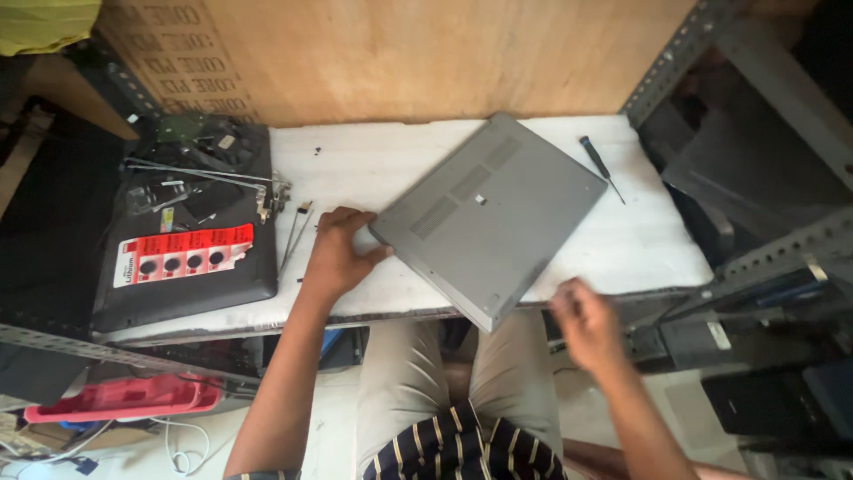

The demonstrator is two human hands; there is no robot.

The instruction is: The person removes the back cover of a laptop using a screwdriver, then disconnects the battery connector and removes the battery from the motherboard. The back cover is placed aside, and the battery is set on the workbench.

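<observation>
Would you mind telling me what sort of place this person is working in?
Most likely a small laptop repair bench. A grey laptop lies base-up on the white worktop, a screwdriver lies beside it, and a dismantled black laptop with loose parts sits to the left.

A small electronics repair workshop: beside the white workbench [373,164], a dismantled black laptop [191,240], a screwdriver [601,166] and slotted-steel shelving [764,258] crowd in.
</observation>
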